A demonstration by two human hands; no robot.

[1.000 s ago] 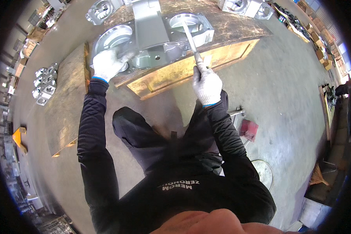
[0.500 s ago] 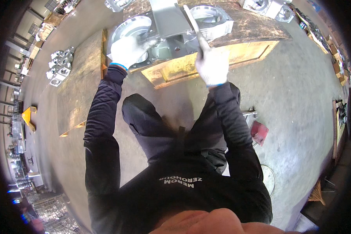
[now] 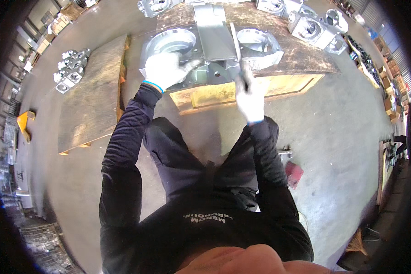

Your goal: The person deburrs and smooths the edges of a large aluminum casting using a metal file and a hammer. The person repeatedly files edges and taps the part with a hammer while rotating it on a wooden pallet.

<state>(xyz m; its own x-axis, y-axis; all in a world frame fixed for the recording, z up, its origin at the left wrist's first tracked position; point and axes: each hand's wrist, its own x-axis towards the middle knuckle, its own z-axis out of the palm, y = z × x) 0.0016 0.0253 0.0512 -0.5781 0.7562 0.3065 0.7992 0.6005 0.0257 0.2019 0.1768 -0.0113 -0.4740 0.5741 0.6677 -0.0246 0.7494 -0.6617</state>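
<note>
A large silver metal casting [image 3: 210, 36] lies on a wooden crate in front of me, with a round opening at each side and a raised plate between them. My left hand [image 3: 163, 71], in a white glove, rests on the casting beside the left opening. Its thumb reaches out to the right, and the other fingers partly hide behind the hand. In my right hand [image 3: 251, 98], also gloved, is a file [image 3: 235, 43] gripped by its dark handle. The file points away from me, along the right side of the raised plate, near the right opening.
The wooden crate [image 3: 246, 93] stands before my knees. A low wooden pallet [image 3: 93, 91] is to the left, with more castings [image 3: 71, 71] beyond it. Other castings [image 3: 306, 27] sit at the far right of the crate. A red object [image 3: 293, 175] lies on the floor.
The view has shifted, bringing more of the castings at the back into sight. The file has drawn back toward me along the plate. My left hand stays by the left opening.
</note>
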